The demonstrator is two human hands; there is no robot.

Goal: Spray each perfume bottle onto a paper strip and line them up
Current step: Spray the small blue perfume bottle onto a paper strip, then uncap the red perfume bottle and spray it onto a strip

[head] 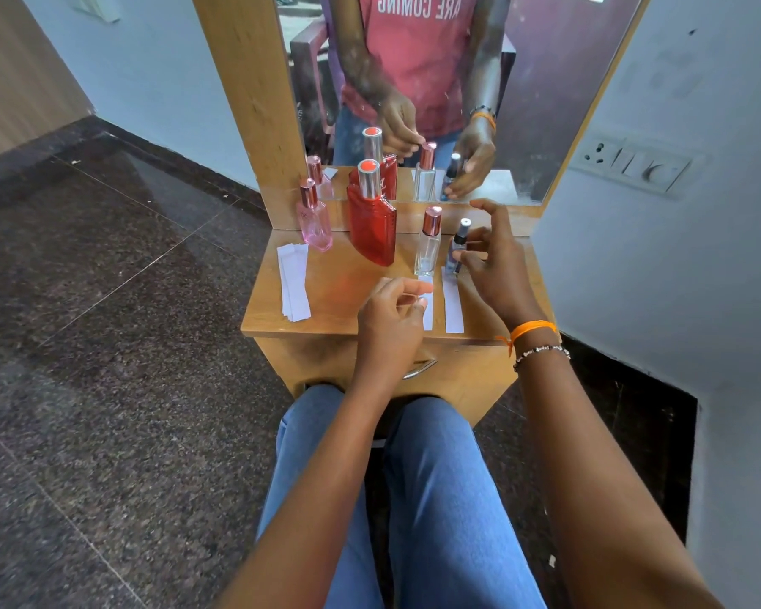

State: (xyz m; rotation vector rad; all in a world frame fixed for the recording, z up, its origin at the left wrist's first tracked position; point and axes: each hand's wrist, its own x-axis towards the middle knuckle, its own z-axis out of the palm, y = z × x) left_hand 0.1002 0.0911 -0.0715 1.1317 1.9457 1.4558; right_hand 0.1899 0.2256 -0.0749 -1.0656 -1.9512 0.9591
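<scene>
both forearms reach forward over the knees. the left hand (pixel 389 307) hovers palm down, its fingers loosely curled toward the thumb, holding nothing. the right hand (pixel 490 261) is higher and farther forward, its fingers spread and bent, thumb raised.

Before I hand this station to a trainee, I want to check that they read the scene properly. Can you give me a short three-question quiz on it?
1. True or false: the left hand grips the red bottle.
2. Which bottle is nearest the right hand? A) pink bottle B) red bottle C) small dark bottle
3. Fill in: the stack of unused paper strips lies in front of the ____ bottle.

Key: 1 false, it hovers over a strip in front of the clear bottle; 2 C; 3 pink.
</scene>
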